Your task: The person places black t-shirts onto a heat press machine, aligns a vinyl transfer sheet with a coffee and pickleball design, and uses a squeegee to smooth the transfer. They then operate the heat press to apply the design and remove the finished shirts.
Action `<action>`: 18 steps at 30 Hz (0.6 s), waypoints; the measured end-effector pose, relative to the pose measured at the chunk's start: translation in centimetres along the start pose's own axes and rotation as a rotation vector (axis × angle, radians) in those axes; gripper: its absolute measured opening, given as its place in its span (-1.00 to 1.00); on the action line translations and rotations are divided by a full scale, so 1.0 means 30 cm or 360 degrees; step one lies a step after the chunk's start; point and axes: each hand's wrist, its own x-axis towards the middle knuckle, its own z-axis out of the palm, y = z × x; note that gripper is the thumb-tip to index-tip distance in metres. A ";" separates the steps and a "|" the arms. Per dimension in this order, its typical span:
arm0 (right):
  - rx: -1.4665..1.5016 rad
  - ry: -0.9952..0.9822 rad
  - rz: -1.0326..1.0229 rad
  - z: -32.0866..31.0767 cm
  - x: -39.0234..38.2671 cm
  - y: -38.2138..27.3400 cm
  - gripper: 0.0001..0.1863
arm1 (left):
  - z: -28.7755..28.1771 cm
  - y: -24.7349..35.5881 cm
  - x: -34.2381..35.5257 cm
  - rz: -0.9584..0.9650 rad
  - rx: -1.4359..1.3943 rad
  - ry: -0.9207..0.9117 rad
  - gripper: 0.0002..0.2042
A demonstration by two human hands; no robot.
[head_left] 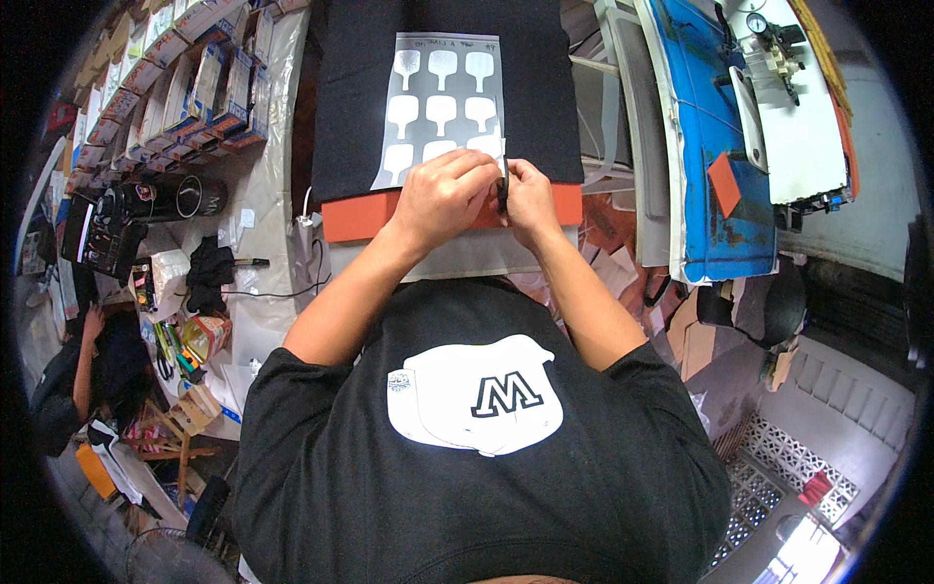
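A grey sheet [418, 86] with rows of white paddle-shaped figures lies on a black cloth [355, 88] in front of me. My left hand [446, 200] is closed at the sheet's near right part, fingers curled and pinching its edge; the fingertips are partly hidden. Beside it, my right hand [531, 202] is closed around a dark-handled tool that looks like scissors [503, 193]. A thin blade points away from me along the sheet's right side. Both hands are close together above an orange-red strip [360, 218] at the black cloth's near edge.
On the left, boxes [190, 92] stand in rows above a counter holding a black cup [199, 196] and tools. A blue-topped table [715, 146] and a white surface with a gauge [757, 23] are at right. Another person's arm [88, 350] shows at far left.
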 end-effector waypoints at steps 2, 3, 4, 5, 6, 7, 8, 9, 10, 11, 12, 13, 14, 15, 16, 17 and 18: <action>-0.0038 0.0004 -0.0023 0.004 -0.005 -0.008 -0.80 | -0.012 0.012 0.001 0.0002 0.0003 -0.0004 -0.89; -0.0056 0.0004 -0.0034 0.005 -0.006 -0.010 -0.80 | -0.016 0.017 0.000 -0.0001 0.0008 -0.0004 -0.88; -0.0101 0.0024 -0.0062 0.006 0.002 -0.013 -0.79 | -0.020 0.023 -0.003 -0.0004 0.0014 -0.0004 -0.88; -0.0144 0.0047 -0.0092 0.006 0.018 -0.018 -0.78 | -0.025 0.030 -0.002 -0.0002 0.0016 -0.0005 -0.87; -0.0186 0.0071 -0.0122 0.006 0.036 -0.022 -0.78 | -0.032 0.039 0.001 0.0010 0.0008 0.0004 -0.86; -0.0200 0.0079 -0.0149 0.002 0.066 -0.016 -0.77 | -0.040 0.049 0.005 0.0022 0.0001 0.0012 -0.85; -0.0215 0.0085 -0.0176 0.003 0.092 -0.017 -0.76 | -0.047 0.058 0.007 0.0032 -0.0006 0.0022 -0.84; -0.0230 0.0092 -0.0203 -0.001 0.107 -0.015 -0.75 | -0.052 0.066 0.007 0.0031 -0.0009 0.0025 -0.83; -0.0259 0.0061 -0.0188 -0.013 0.113 -0.013 -0.74 | -0.057 0.073 0.008 0.0031 -0.0013 0.0028 -0.83; -0.0227 0.0058 -0.0176 -0.009 0.111 -0.020 -0.74 | -0.060 0.077 0.007 0.0026 -0.0013 0.0035 -0.82; -0.0194 0.0055 -0.0165 -0.006 0.111 -0.025 -0.74 | -0.060 0.078 0.008 0.0019 -0.0022 0.0036 -0.81; -0.0162 0.0052 -0.0153 -0.004 0.113 -0.028 -0.74 | -0.060 0.080 0.009 0.0012 -0.0032 0.0037 -0.81; -0.0171 0.0051 -0.0173 -0.005 0.121 -0.017 -0.75 | -0.060 0.081 0.010 0.0007 -0.0045 0.0035 -0.80; -0.0180 0.0050 -0.0192 -0.009 0.133 0.001 -0.75 | -0.059 0.082 0.010 0.0004 -0.0058 0.0020 -0.80; -0.0189 0.0050 -0.0212 -0.012 0.143 0.014 -0.75 | -0.058 0.081 0.009 0.0001 -0.0071 0.0006 -0.80; -0.0184 0.0050 -0.0186 -0.009 0.135 0.005 -0.75 | -0.058 0.080 0.007 -0.0006 -0.0080 -0.0006 -0.79; -0.0180 0.0050 -0.0160 -0.009 0.123 -0.006 -0.75 | -0.059 0.079 0.004 -0.0004 -0.0066 -0.0004 -0.79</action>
